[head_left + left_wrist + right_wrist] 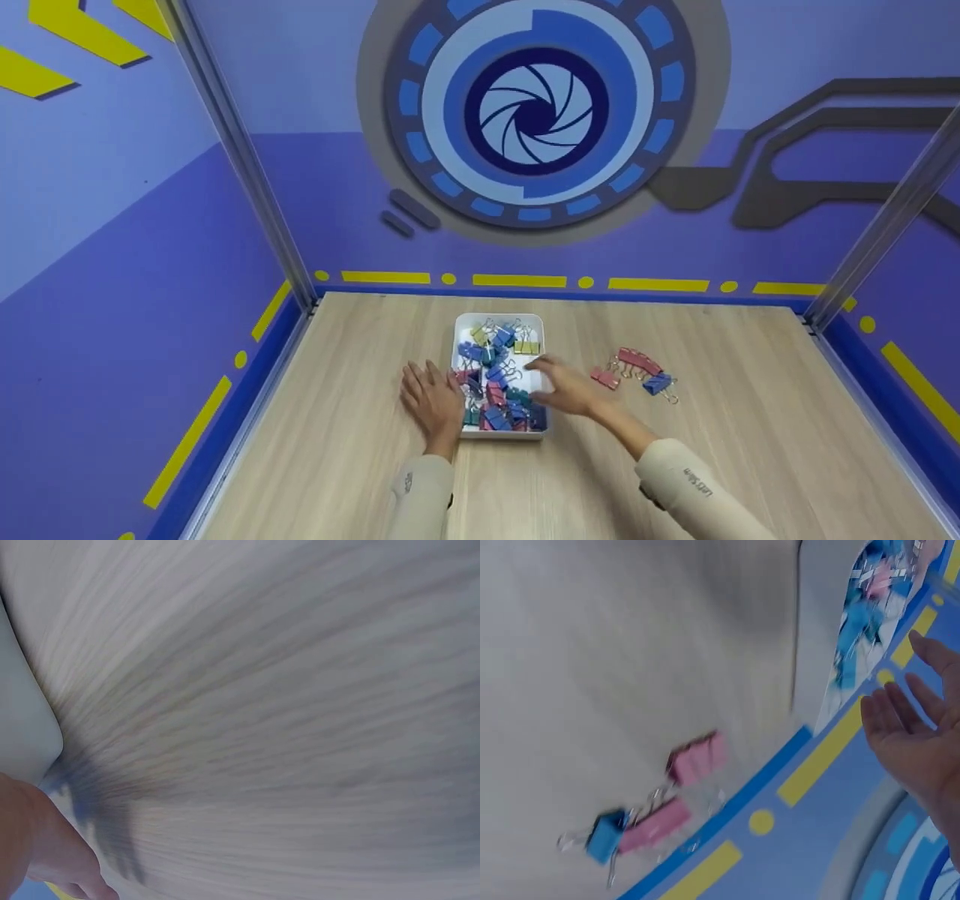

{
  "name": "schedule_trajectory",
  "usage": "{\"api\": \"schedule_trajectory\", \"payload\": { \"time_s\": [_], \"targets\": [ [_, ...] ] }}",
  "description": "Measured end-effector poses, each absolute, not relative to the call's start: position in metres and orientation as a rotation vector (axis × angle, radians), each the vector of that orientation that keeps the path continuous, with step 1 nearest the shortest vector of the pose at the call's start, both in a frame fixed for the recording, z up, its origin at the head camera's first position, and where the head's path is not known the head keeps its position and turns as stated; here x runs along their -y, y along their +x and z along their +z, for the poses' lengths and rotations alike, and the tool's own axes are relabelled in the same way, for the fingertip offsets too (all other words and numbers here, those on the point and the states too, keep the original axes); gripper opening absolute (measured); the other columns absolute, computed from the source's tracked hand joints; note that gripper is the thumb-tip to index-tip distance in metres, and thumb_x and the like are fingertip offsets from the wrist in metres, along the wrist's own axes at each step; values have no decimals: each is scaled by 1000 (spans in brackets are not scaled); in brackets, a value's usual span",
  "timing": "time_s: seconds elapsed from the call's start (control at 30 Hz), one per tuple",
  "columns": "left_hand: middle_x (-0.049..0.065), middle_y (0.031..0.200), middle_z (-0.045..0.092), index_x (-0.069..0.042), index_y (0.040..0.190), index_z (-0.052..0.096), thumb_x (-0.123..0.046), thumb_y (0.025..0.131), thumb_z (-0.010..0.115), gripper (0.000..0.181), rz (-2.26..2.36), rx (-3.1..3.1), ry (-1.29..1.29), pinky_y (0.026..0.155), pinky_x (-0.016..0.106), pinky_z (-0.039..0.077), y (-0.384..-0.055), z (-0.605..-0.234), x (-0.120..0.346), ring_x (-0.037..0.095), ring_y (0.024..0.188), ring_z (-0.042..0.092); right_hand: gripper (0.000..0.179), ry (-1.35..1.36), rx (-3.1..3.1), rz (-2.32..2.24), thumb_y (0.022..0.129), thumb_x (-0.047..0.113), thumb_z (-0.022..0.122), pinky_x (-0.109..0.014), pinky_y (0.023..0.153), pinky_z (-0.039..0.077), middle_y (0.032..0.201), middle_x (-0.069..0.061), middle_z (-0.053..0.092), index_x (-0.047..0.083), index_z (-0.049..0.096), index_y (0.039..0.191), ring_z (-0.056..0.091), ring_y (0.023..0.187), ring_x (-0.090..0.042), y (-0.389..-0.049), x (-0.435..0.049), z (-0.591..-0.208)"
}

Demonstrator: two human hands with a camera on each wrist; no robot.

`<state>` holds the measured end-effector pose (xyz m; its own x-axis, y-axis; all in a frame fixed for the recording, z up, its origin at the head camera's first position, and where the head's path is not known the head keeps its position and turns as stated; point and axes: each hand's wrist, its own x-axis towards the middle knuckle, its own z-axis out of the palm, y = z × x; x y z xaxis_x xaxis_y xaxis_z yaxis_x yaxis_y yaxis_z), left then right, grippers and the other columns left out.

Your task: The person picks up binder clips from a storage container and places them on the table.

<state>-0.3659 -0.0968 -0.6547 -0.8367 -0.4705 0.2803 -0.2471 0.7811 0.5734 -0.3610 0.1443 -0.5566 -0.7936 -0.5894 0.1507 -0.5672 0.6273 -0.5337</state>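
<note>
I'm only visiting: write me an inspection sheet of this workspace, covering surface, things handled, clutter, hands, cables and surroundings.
Surface: pale wood-grain table.
Things handled: mixed-colour binder clips in a white tray; red clips and a blue clip lie right of it.
Clutter: nothing seen besides those loose clips.
Hands: left hand at the tray's left side; right hand at its right edge, no clip visible in it.
Cables: nothing seen.
Surroundings: printed blue-purple walls, metal posts.

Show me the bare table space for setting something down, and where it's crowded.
Free: the table between left wall and left hand; the stretch right of the loose blue clip; a shallow strip between tray and back wall.

Crowded: the tray, strewn with binder clips, right hand over its right edge; also the spot holding loose red clips.
</note>
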Motion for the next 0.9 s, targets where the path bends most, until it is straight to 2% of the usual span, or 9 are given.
{"api": "schedule_trajectory", "payload": {
  "time_s": [0.23,0.47,0.7,0.9],
  "targets": [
    [29,164,30,2,150,47,-34,106,47,57,-697,2573,547,123,65,19,-368,-656,97,44,155,23,39,-1258,-2742,-675,85,-3,72,-52,102,52,124,-22,64,-7,64,124,62,118,-38,-356,-114,-578],
    [30,162,32,2,148,49,-34,106,48,56,-698,2556,548,122,65,20,-367,-659,96,45,155,23,46,-1176,-2710,-714,86,-8,69,-56,103,50,125,-25,62,-6,54,129,61,119,-40,-357,-110,-586],
    [29,163,30,1,149,48,-34,106,47,56,-698,2552,530,122,65,20,-367,-662,96,45,155,22,40,-1252,-2794,-480,81,-5,74,-49,99,54,123,-19,66,-2,67,120,62,111,-35,-360,-109,-589],
    [28,165,27,0,151,46,-36,107,44,57,-725,2563,530,124,65,17,-367,-662,98,44,156,20,36,-1222,-2813,-365,84,-1,74,-49,98,55,122,-20,67,-2,69,120,62,109,-36,-361,-106,-585]
  ]
}}
